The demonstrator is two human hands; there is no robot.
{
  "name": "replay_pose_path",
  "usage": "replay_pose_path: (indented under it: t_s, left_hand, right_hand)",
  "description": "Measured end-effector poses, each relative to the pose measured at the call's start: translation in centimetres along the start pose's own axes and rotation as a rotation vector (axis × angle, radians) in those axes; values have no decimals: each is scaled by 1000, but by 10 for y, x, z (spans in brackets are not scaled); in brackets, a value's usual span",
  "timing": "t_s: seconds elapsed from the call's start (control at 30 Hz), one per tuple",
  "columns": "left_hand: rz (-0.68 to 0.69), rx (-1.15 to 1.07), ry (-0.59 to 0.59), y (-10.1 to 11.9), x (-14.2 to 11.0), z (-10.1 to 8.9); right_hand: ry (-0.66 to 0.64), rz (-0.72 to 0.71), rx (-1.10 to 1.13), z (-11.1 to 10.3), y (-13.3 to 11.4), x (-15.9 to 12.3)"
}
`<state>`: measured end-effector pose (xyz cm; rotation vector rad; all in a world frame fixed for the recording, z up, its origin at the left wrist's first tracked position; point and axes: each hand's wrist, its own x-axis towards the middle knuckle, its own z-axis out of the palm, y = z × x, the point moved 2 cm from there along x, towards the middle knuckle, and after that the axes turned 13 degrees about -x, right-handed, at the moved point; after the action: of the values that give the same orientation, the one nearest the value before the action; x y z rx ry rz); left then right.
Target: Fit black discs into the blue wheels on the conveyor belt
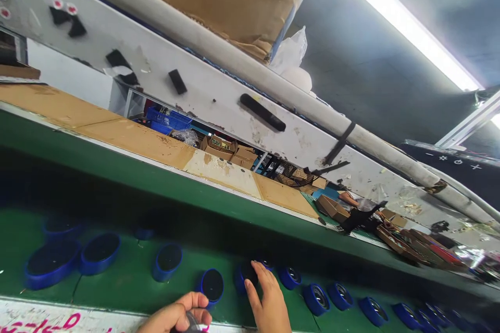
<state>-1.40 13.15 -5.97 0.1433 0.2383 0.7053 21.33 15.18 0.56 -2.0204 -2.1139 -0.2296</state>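
- My left hand [177, 318] is curled round a dark piece [191, 323] at the bottom edge; I can't tell what it is.
- Its fingertips are right by a black-topped disc [213, 285]; whether they touch it, I can't tell.
- My right hand [270, 299] has thumb and fingers parted at the right side of the next disc [241, 277]; I can't tell if I grip it.
- Both discs are on the green belt [128, 294], between other discs [169, 259] leftward and blue rings [317, 299] rightward.
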Motion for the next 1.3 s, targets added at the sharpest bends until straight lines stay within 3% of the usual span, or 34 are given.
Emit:
replay_pose_path:
  t_s: [0.53, 0.97, 1.3]
  left_hand:
    - [14, 13, 0, 1, -3, 11]
    - [-5, 62, -76, -1, 7, -1]
    - [-25, 70, -73, -1, 7, -3]
  right_hand:
    - [-30, -7, 25, -2, -13, -5]
    - [-73, 25, 268, 7, -16, -5]
    - [-84, -38, 229, 15, -21, -7]
